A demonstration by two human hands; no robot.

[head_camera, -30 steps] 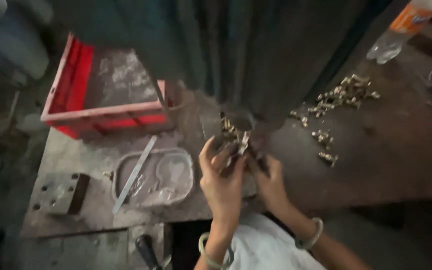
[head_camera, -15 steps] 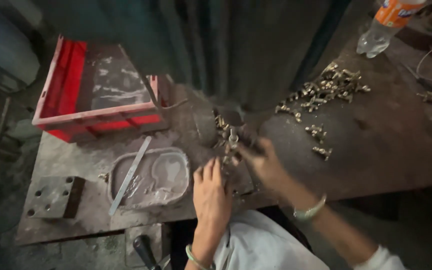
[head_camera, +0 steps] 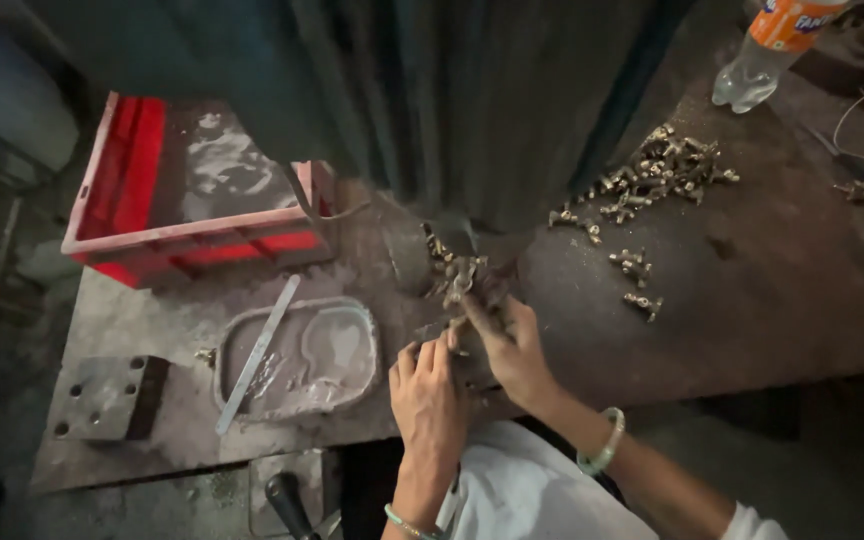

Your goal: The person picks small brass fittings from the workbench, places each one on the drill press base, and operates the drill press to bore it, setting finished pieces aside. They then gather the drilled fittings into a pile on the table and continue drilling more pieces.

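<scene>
The left hand (head_camera: 430, 385) has dropped from the brass pile (head_camera: 460, 275) to the fixture just below it, fingers curled on it, while the right hand (head_camera: 512, 345) now pinches a brass part at the pile's near edge.

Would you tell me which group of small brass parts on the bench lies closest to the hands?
The cluster of brass parts just above the right hand; its fingertips reach it. The big pile and small scattered groups lie farther right.
</scene>
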